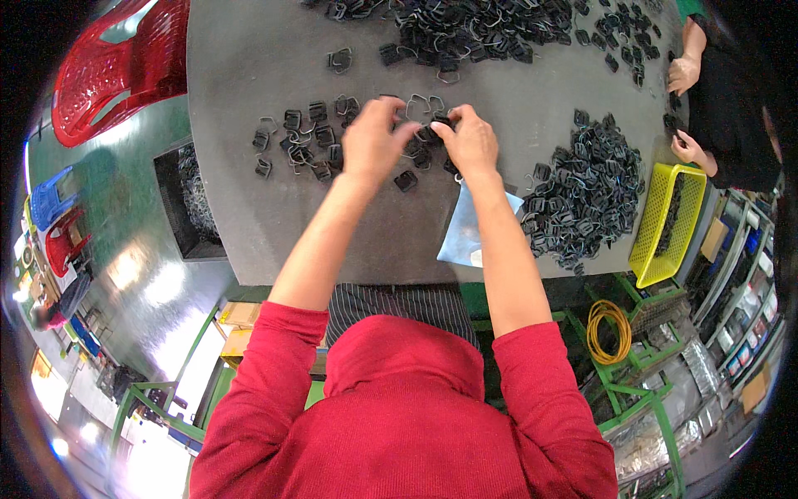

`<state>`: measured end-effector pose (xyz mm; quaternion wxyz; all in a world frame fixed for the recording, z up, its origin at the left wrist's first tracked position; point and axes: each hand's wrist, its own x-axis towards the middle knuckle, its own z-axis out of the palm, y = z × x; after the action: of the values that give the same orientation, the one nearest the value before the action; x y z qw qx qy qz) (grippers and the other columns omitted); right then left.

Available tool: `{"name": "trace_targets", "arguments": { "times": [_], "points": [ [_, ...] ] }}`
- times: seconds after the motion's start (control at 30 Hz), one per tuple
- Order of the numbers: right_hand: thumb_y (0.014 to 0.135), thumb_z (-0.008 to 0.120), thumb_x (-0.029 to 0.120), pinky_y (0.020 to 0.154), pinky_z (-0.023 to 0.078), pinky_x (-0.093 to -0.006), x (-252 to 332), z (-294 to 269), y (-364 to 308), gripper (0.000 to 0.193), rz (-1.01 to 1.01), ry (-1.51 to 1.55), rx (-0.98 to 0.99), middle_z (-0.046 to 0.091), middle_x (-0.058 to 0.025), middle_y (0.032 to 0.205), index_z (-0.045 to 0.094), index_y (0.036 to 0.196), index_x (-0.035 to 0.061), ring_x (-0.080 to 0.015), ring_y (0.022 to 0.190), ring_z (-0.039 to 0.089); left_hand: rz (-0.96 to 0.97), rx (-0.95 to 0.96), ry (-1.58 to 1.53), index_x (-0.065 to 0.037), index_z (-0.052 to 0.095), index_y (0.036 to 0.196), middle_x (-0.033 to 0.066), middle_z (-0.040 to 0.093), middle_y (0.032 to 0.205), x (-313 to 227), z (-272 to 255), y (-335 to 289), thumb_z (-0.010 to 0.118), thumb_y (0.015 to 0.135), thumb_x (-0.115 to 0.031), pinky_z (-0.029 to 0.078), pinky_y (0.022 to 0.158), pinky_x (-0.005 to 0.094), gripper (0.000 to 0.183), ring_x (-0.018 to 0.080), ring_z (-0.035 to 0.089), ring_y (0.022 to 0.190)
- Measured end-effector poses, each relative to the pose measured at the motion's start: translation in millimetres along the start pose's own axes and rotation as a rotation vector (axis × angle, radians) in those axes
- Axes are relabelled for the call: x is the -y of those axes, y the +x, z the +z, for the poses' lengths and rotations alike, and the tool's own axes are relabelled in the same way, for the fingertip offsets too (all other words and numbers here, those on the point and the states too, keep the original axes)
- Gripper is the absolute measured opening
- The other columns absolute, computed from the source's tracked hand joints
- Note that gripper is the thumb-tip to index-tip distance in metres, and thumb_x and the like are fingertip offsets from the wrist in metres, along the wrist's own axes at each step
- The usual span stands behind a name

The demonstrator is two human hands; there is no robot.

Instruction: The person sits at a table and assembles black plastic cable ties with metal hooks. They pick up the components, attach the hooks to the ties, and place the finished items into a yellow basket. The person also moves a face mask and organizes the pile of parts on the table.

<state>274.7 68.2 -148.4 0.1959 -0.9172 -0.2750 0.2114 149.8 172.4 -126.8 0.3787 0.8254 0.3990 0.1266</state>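
Over the grey table (274, 200), my right hand (474, 148) pinches a small black plastic buckle piece (441, 120) between thumb and fingers. My left hand (370, 141) is just to its left, thumb and fingers apart, with no held thing visible between them. Bent metal wire loops (418, 103) show just beyond and between the hands. Loose black buckle pieces with wire loops lie scattered left of my left hand, such as one buckle (317, 111). Another black piece (406, 180) lies between my wrists. A light blue cloth or pouch (462, 233) is partly under my right forearm.
A large heap of black pieces (474, 33) covers the far table, and another heap (586, 191) lies right. A yellow basket (665, 224) stands at the right edge. Beside it another person's hand (683, 75) works. A dark bin (189, 204) and red chair (125, 71) are left.
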Motion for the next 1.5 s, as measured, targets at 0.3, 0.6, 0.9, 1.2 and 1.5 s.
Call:
{"name": "trace_targets", "arguments": {
  "times": [0.3,0.6,0.9,1.2,1.5],
  "points": [
    [0.071,0.076,0.017,0.051,0.035,-0.0224,-32,-37,22,0.02,0.357,0.843,0.186,0.059,0.0006,0.069,0.067,0.08,0.0009,-0.0046,0.059,0.046,-0.066,0.183,0.071,-0.008,0.063,0.084,0.01,0.064,0.088,8,14,5,0.068,0.077,-0.022,0.048,0.071,0.0373,0.016,0.0286,0.062,0.082],
    [0.077,0.067,0.013,0.05,0.039,-0.0208,-20,-43,5,0.014,0.398,1.685,0.528,0.056,-0.0013,0.075,0.058,0.087,0.0079,-0.0099,0.069,0.055,-0.013,0.026,0.295,-0.009,0.058,0.095,0.0089,0.06,0.097,25,-8,23,0.069,0.076,-0.026,0.049,0.07,0.0411,0.027,0.033,0.061,0.085],
    [0.077,0.068,0.022,0.068,0.05,-0.0382,82,8,82,0.031,-0.373,0.092,0.202,0.064,-0.0101,0.091,0.055,0.101,0.0077,-0.0256,0.082,0.064,-0.51,0.28,-1.259,-0.007,0.058,0.103,0.0009,0.06,0.09,45,-81,27,0.058,0.089,-0.027,0.05,0.056,0.0226,0.025,0.0161,0.061,0.084],
    [0.073,0.072,0.023,0.069,0.05,-0.0429,84,14,96,0.033,-0.469,-0.289,0.239,0.063,-0.0112,0.091,0.058,0.098,0.0057,-0.0292,0.082,0.064,-0.349,-0.116,0.292,-0.007,0.062,0.099,0.0122,0.066,0.081,77,-46,97,0.072,0.069,-0.049,0.049,0.072,0.0394,0.053,0.0282,0.064,0.081],
    [0.084,0.062,0.021,0.051,0.037,-0.0186,69,-12,32,0.021,0.137,1.452,0.817,0.062,-0.0003,0.081,0.06,0.101,0.0089,-0.0098,0.073,0.057,-0.494,0.225,-0.26,-0.004,0.066,0.082,0.0058,0.063,0.071,98,-84,83,0.072,0.074,-0.033,0.046,0.057,0.028,0.031,0.0117,0.058,0.067]
  ]
}}
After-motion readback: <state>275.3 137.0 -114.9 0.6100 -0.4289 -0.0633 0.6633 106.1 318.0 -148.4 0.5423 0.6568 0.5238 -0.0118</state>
